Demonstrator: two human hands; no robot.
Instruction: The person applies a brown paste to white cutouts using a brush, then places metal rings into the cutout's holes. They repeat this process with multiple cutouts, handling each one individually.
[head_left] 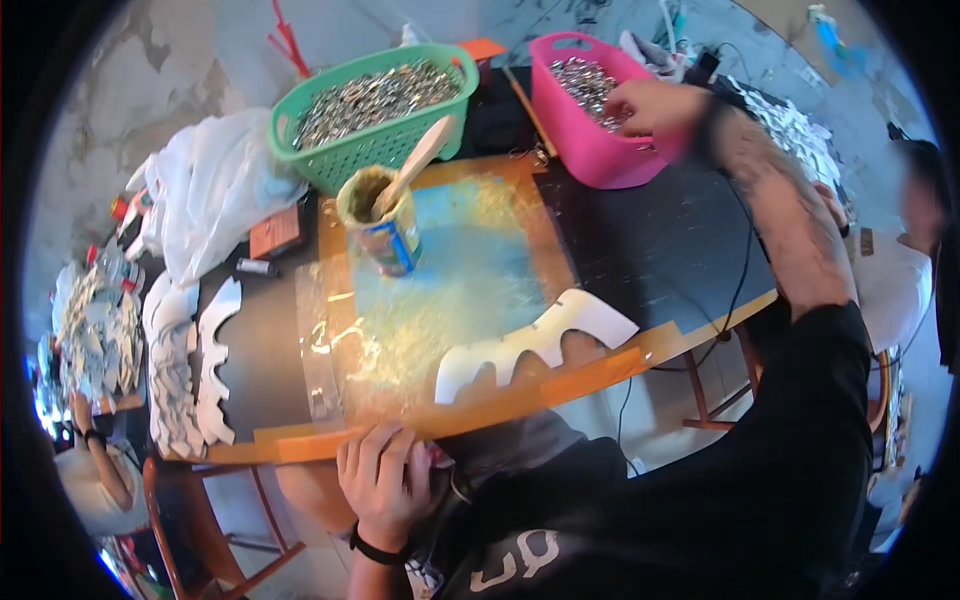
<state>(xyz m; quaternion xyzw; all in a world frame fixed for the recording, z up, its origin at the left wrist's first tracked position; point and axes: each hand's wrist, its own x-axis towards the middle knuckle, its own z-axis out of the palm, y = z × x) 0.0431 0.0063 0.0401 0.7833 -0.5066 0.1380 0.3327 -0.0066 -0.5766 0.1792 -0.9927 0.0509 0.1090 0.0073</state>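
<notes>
Two hands worked at opposite ends of the table (660, 250). The left hand (385, 480) sat nearest, at the table's near edge, fingers curled loosely against the person's lap; whether it held anything could not be told. Just beyond the edge lay a white scalloped cutout (535, 345), flat on the glitter-strewn blue and orange board (470, 270). A stack of similar white cutouts (185, 370) lined the left end. Farther in stood a glue tin (385, 225) with a wooden stick (420, 160) leaning out of it, open black tabletop to its right. At the far edge, a green basket (370, 110) was heaped with small silvery metal pieces. Beside it, the pink basket (590, 110) held more of them; the right hand (650, 105) reached into it, fingers bent down among the pieces, its grasp hidden.
</notes>
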